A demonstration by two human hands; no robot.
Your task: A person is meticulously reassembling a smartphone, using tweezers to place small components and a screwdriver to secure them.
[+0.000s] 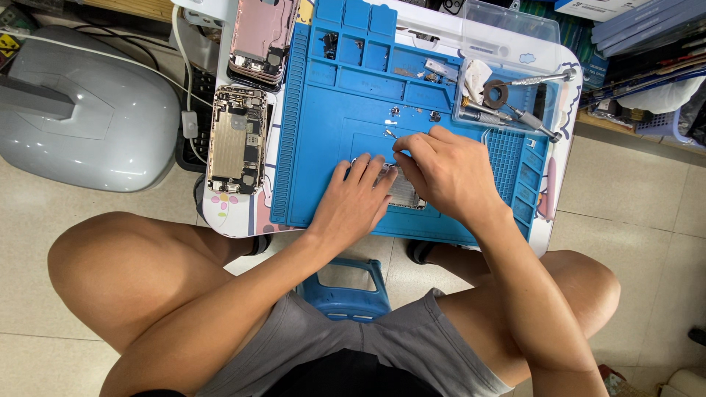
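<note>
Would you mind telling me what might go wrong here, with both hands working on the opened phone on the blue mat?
The loose small parts lie unboxed on the blue mat near the right hand; a brush could scatter them. The left hand covers the opened phone, so pressure might strain it. Two phone housings sit near the table's left edge.

white box [588, 7] | top right | beside stacked blue boxes [640, 20]
</note>
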